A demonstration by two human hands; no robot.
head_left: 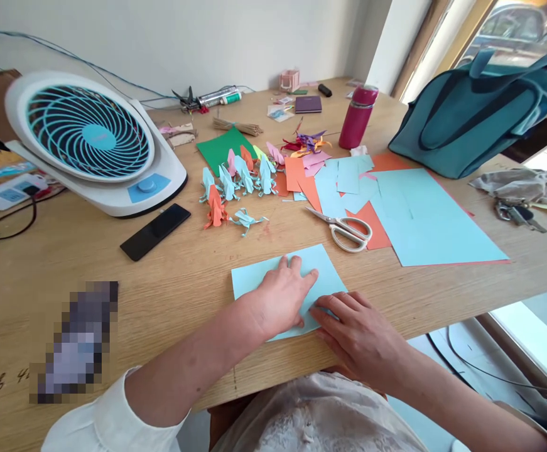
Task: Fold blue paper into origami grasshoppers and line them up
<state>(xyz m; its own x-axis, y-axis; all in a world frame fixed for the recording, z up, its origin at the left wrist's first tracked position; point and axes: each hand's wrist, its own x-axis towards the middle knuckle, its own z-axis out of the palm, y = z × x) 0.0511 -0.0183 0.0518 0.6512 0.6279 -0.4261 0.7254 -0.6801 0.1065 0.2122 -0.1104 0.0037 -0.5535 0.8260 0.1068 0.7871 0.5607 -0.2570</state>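
A sheet of light blue paper (320,260) lies flat near the table's front edge. My left hand (285,295) rests on top of it, fingers spread. At the sheet's right front edge, my right hand (355,329) has its fingers bent and close together on the paper; the palm side is hidden. Behind the sheet lie scissors (348,232) with white handles, their blades pointing left. Several folded paper figures stand farther back, among them an orange one (215,208); a light blue one (246,220) lies on its side.
A white fan (160,172) stands at left, with a black phone (155,232) before it. Large blue sheets (436,216) and cut paper (348,176) spread to the right. Behind are a magenta bottle (358,119) and a teal bag (466,125); keys (520,215) lie at far right.
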